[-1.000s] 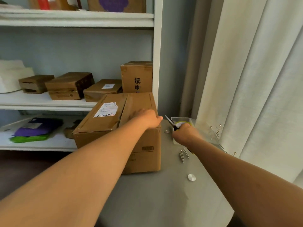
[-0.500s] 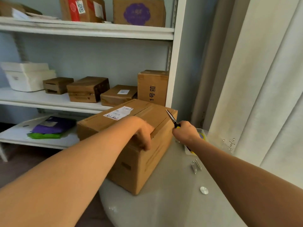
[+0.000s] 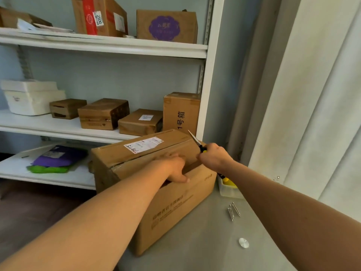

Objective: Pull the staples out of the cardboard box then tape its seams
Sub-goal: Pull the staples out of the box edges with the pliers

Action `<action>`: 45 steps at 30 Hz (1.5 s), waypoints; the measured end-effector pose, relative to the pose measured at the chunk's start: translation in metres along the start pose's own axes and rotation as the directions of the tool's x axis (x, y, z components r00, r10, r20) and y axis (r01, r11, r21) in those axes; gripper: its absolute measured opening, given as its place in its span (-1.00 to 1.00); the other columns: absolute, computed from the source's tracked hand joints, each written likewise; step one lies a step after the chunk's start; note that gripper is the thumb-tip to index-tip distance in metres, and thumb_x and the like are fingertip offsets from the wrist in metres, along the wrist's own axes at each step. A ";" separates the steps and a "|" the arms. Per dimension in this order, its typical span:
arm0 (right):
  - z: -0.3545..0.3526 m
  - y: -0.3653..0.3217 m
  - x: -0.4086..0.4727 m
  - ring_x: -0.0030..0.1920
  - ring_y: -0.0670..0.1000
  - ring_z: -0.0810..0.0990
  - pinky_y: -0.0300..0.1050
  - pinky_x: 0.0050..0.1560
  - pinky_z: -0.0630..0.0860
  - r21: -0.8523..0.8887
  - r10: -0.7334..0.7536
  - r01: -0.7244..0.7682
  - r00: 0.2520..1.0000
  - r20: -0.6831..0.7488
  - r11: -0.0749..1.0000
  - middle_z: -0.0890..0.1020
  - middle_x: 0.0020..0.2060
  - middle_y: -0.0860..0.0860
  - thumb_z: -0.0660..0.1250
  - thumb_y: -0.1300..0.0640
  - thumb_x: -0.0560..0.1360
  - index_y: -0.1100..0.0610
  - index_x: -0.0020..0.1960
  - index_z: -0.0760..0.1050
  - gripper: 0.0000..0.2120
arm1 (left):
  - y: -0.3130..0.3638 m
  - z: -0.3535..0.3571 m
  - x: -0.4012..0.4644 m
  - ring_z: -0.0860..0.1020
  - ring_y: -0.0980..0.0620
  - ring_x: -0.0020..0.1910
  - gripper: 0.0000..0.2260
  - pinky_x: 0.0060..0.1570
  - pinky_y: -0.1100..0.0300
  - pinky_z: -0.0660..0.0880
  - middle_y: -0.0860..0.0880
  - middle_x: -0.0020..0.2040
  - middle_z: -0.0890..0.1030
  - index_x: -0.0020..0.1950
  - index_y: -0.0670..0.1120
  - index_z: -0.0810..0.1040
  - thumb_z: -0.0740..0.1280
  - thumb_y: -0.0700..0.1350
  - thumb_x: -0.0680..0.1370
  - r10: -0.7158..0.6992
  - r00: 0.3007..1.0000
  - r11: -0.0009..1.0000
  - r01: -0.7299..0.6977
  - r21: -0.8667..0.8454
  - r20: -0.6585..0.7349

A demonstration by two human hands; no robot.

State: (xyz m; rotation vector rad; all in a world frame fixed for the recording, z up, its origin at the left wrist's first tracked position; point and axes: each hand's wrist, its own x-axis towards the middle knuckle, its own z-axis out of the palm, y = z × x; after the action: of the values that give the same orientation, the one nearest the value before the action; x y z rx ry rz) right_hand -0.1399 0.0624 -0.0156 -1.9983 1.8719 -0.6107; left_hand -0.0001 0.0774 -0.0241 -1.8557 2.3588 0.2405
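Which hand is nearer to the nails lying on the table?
Right. The right hand, gripping a pointed tool, is above the nails by the box's right end; the left hand rests on the box top, further left.

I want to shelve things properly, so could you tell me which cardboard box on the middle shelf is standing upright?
The box with black printed characters, rightmost against the shelf post; the other three lie flat.

We are seeing two bare forearms reaching in from the lower edge, left hand and right hand, both ungloved. We are noting no sleeves within view; wrists and fingers are showing bare, unadorned. Upper arms are running out of frame.
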 end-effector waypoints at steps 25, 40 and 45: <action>-0.005 -0.012 0.002 0.11 0.09 0.52 0.00 0.10 0.48 0.681 0.167 -0.199 0.979 0.113 0.705 0.52 0.09 0.08 0.14 -0.13 0.60 0.18 0.18 0.30 -0.62 | 0.015 -0.012 0.002 0.52 -0.04 0.19 -0.36 0.27 0.03 0.41 -0.04 0.16 0.56 0.39 -0.08 0.28 0.35 0.23 0.44 0.355 0.906 0.794 -0.423 -0.437 -0.231; -0.004 0.033 -0.002 0.05 0.13 0.55 0.04 0.11 0.49 -0.056 0.042 -0.049 0.993 -0.107 0.997 0.58 0.06 0.14 -0.12 -0.15 0.63 0.20 0.17 0.49 -0.44 | -0.021 0.007 -0.001 0.39 -0.09 0.28 -0.25 0.24 -0.02 0.42 -0.15 0.39 0.32 0.46 -0.18 0.07 0.39 0.09 0.46 -0.023 0.989 0.960 -0.019 -0.279 -0.146; -0.011 0.033 -0.005 0.10 0.11 0.55 -0.03 0.07 0.51 -0.078 -0.017 0.017 1.000 0.008 0.997 0.58 0.12 0.10 0.12 0.18 0.57 0.14 0.24 0.48 -0.70 | -0.026 0.000 -0.011 0.42 -0.03 0.09 -0.34 -0.05 0.15 0.41 -0.11 0.25 0.39 0.41 -0.16 0.15 0.39 0.06 0.47 0.035 0.996 0.977 -0.053 -0.204 -0.086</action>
State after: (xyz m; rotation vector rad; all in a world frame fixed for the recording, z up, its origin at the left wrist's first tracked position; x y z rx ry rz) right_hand -0.1737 0.0657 -0.0240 -2.0640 1.9040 -0.5420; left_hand 0.0273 0.0818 -0.0231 -1.9376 2.5181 0.4379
